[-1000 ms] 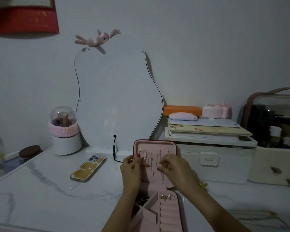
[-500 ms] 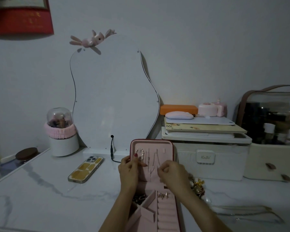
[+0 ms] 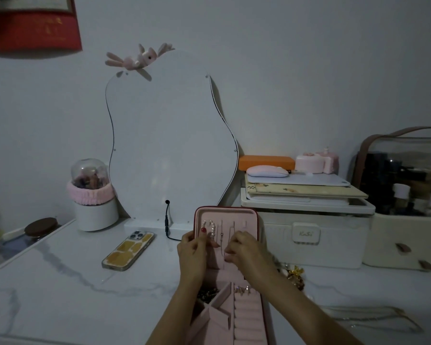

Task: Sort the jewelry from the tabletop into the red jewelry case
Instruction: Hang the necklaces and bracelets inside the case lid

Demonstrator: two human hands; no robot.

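Observation:
The red jewelry case (image 3: 258, 225), pink inside, stands open at the table's front centre with its lid upright. A pearl bracelet (image 3: 211, 227) and thin chains (image 3: 221, 236) hang on the lid panel. My left hand (image 3: 192, 255) rests against the lid's left side, fingers pinched beside the pearls. My right hand (image 3: 246, 252) is pinched on a thin chain at the lid's middle. The base tray holds dark beads (image 3: 207, 293) at left and small earrings (image 3: 241, 290) above the ring rolls. Gold jewelry (image 3: 295, 275) lies on the table right of the case.
A phone (image 3: 128, 250) lies left of the case. Behind stand a wavy mirror (image 3: 169, 135) with a cable, a white cup with a pink band (image 3: 92, 195), a white storage box (image 3: 309, 235) and a cosmetics bag (image 3: 403, 195). Thin chains (image 3: 373, 317) lie at front right.
The view has shifted slightly. Both hands stay at the lid panel; my right hand has edged a little along the chains.

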